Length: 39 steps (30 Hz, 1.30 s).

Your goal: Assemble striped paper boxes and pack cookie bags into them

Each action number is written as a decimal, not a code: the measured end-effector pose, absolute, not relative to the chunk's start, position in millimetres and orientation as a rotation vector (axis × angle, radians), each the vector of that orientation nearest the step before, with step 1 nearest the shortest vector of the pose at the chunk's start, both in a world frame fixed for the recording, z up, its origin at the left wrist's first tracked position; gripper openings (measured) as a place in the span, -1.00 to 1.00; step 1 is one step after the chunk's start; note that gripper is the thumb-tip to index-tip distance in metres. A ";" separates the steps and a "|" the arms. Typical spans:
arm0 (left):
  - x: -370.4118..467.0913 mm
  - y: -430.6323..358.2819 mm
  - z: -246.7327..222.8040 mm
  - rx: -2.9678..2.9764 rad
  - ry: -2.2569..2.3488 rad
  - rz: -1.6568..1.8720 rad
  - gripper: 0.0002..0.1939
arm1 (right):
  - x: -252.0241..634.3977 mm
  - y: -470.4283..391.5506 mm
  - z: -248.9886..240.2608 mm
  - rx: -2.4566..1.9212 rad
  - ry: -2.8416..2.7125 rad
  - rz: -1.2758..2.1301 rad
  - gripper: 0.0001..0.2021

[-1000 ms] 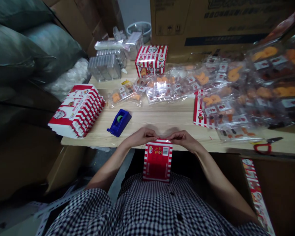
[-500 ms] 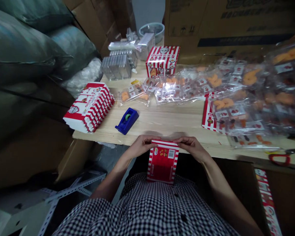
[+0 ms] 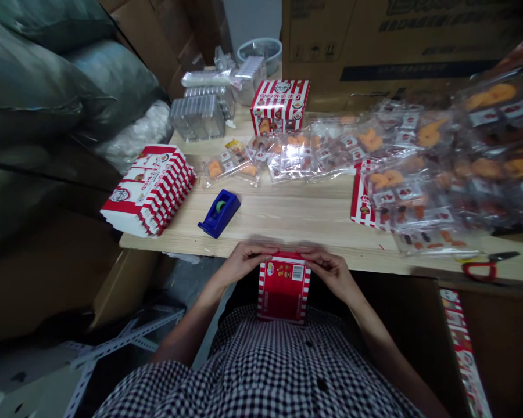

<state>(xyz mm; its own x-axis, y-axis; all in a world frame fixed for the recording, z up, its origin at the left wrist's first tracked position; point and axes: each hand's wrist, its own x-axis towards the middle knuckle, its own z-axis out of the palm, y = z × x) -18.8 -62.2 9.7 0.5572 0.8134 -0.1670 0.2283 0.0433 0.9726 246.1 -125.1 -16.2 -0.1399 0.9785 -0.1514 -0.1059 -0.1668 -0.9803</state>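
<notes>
A red-and-white striped cardboard box (image 3: 283, 293) rests against my checked shirt, just below the table's front edge. Its red face with a barcode points up at me. My left hand (image 3: 246, 260) grips the box's top left corner, fingers over the far edge. At the top right corner, my right hand (image 3: 329, 268) pinches the same edge between thumb and fingers. Both sets of fingertips lie along the box's upper flap, partly hidden behind it. A blue tape dispenser (image 3: 219, 213) with green tape stands on the table ahead of my left hand.
Flattened striped boxes (image 3: 150, 188) are stacked at the left. A formed striped box (image 3: 280, 107) stands at the back, beside clear plastic trays (image 3: 197, 118). Bagged toy food (image 3: 418, 197) covers the right side of the wooden table (image 3: 296, 209). Red-handled scissors (image 3: 482, 270) lie near its front edge.
The fingers of both hands have shifted slightly inward along the box's top edge, and its upper flap looks tilted away, with less white stripe showing. The whole view has moved a little.
</notes>
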 end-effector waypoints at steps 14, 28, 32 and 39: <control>-13.0 -55.7 54.6 1.753 0.811 0.932 -0.74 | 231.3 -97.6 49.2 -1.105 -1.562 1.159 -0.76; -144.7 -1.4 20.3 1.385 1.771 0.937 -0.75 | 238.1 -123.5 2.3 -1.253 -1.573 0.973 -0.79; -147.9 8.1 19.0 1.299 1.598 0.849 -0.68 | 236.4 -129.5 9.8 -1.249 -1.618 0.886 -0.78; -144.3 -6.3 16.8 1.048 1.509 1.043 -0.61 | 241.3 -135.0 21.9 -1.248 -1.643 0.778 -0.78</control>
